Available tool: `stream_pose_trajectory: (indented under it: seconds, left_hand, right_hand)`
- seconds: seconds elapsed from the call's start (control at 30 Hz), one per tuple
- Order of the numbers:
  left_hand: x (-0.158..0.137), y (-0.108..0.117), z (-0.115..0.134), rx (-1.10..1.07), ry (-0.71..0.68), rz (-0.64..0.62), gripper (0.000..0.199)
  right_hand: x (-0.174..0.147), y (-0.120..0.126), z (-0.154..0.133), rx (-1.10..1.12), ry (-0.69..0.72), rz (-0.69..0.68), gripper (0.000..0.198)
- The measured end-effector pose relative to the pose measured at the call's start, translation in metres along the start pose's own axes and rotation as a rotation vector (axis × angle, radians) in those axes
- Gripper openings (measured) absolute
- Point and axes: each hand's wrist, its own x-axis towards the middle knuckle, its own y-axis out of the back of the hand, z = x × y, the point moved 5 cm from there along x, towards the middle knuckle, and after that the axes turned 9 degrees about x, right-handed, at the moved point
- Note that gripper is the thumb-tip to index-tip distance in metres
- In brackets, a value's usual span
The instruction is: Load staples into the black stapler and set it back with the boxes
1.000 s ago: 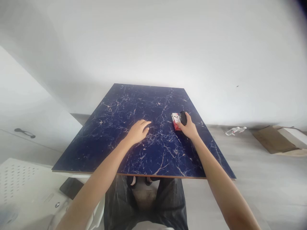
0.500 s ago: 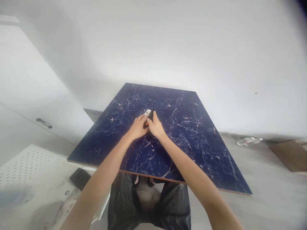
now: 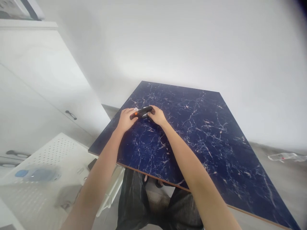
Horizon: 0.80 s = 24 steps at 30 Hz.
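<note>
Both of my hands hold a long black tool (image 3: pixel 145 111) with a small orange part near its left end; its exact kind I cannot make out. My left hand (image 3: pixel 126 119) is closed around the left end, thumb along the near side. A white piece with markings (image 3: pixel 136 109) shows just beyond those fingers. Gripping the right end is my right hand (image 3: pixel 157 115), with fingers over the top and thumb below. Something thin and shiny shows beneath the tool, too small to name. All this is over the dark blue marble-patterned tabletop (image 3: pixel 192 140).
On my left stands a white perforated side surface (image 3: pixel 51 153) bearing a clear bottle with a blue cap (image 3: pixel 21 173) and a dark flat object (image 3: pixel 92 164). White cabinets (image 3: pixel 48 80) rise behind it. Clear plastic packaging (image 3: pixel 286 157) lies on the floor at right.
The black tool has turned from pointing away from me to lying nearly crosswise. My hands have moved apart to its two ends. The view has shifted left.
</note>
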Motion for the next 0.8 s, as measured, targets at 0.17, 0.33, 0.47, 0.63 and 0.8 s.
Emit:
stream_pose_trajectory:
  seconds: [0.17,0.33,0.47,0.63,0.8]
  left_hand:
    - [-0.002,0.002,0.004,0.044,0.073,0.051,0.025]
    - [0.0,0.002,0.009,0.143,0.053,-0.014,0.029]
    - [0.002,0.002,0.014,0.151,0.042,-0.017,0.041]
    - [0.004,-0.004,0.01,0.075,0.038,-0.028,0.032]
    - [0.004,-0.004,0.007,0.072,0.056,-0.005,0.029]
  right_hand:
    - [-0.006,0.014,0.003,0.03,0.014,-0.017,0.044]
    - [-0.006,0.021,0.001,0.058,-0.024,-0.084,0.039]
    - [-0.004,0.024,0.001,0.046,-0.035,-0.113,0.033]
    - [-0.003,0.023,0.003,0.038,-0.057,-0.126,0.032]
    - [-0.001,0.033,0.009,0.027,-0.033,-0.132,0.031]
